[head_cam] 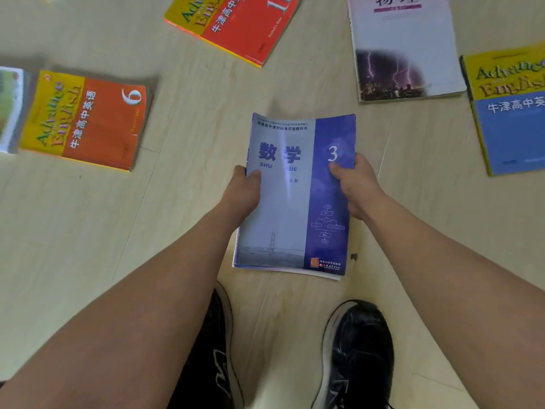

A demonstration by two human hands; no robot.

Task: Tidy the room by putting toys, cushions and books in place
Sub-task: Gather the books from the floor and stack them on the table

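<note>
A blue maths textbook [292,202] marked "3" is held face up above the pale wooden floor, in the middle of the view. My left hand [240,193] grips its left edge, thumb on the cover. My right hand [355,184] grips its right edge, thumb pressed near the "3". Other books lie flat on the floor around it: an orange English book "6" [88,119] at the left, a red English book [236,25] at the top, a white physics book with lightning [404,48] at the upper right, and a blue-and-yellow English book [510,110] at the far right.
Another book's edge [10,107] shows at the far left beside the orange one. My two black shoes [359,355] stand on the floor [73,231] just below the held book.
</note>
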